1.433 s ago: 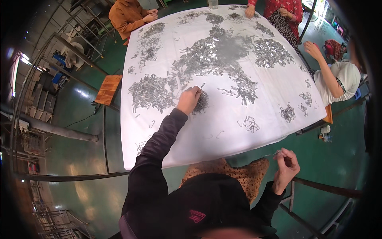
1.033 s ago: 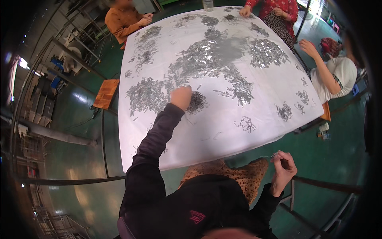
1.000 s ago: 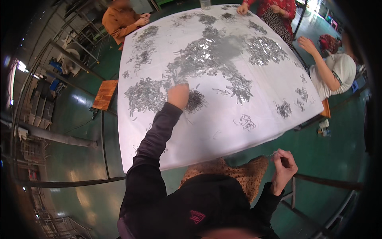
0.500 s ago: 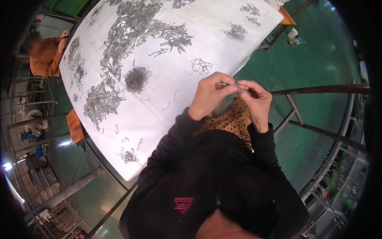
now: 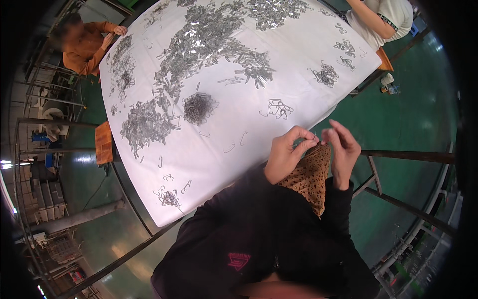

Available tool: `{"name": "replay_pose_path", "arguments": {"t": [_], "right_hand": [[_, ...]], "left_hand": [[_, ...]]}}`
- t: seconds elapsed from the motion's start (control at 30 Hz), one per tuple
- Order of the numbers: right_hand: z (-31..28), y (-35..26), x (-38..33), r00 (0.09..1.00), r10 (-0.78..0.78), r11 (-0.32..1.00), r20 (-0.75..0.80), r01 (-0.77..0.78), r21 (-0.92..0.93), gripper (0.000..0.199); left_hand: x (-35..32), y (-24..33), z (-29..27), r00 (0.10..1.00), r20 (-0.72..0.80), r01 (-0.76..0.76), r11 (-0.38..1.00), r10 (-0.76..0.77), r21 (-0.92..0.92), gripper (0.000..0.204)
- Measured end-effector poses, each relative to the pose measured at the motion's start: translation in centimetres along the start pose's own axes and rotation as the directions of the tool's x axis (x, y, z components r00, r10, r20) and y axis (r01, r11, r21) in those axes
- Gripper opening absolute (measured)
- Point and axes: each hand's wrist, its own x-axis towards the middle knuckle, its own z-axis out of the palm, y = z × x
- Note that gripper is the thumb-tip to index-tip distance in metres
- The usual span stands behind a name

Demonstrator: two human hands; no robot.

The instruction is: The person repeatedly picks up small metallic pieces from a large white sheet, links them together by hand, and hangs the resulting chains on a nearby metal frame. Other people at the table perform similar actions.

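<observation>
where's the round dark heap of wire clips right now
In the head view the round heap of wire clips lies on the white table, left of centre, up-left of the left hand.

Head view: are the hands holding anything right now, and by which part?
Both hands, left hand and right hand, pinch a thin wire piece between their fingertips; which part is too small to tell.

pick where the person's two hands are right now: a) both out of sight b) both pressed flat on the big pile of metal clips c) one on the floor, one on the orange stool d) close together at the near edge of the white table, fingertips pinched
d: the left hand and right hand meet fingertip to fingertip just off the edge of the white table, above the leopard-print cloth, apart from the round heap of wire clips.
</observation>
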Motion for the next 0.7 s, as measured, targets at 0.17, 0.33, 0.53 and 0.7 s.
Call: {"name": "replay_pose_path", "arguments": {"t": [0.17, 0.33, 0.53, 0.7], "right_hand": [[6.0, 4.1, 8.5, 0.938, -0.109, 0.992, 0.328, 0.125, -0.028, 0.016], [14.7, 11.4, 15.5, 0.793, -0.302, 0.773, 0.529, 0.529, -0.350, 0.014], [15.7, 13.1, 16.2, 0.715, -0.237, 0.476, 0.657, 0.675, -0.563, 0.006], [13.9, 10.4, 15.4, 0.796, -0.279, 0.665, 0.537, 0.564, -0.490, 0.010]], "left_hand": [[-1.2, 0.1, -0.9, 0.997, -0.033, 0.066, 0.997, -0.065, 0.034, 0.009], [-2.3, -0.6, -1.7, 0.996, -0.087, 0.008, 0.998, -0.002, 0.065, 0.008], [-2.9, -0.8, -2.9, 0.995, -0.093, 0.045, 0.998, -0.042, 0.032, 0.007], [-2.2, -0.7, -2.5, 0.997, -0.079, 0.000, 1.000, 0.002, 0.025, 0.006]]}}
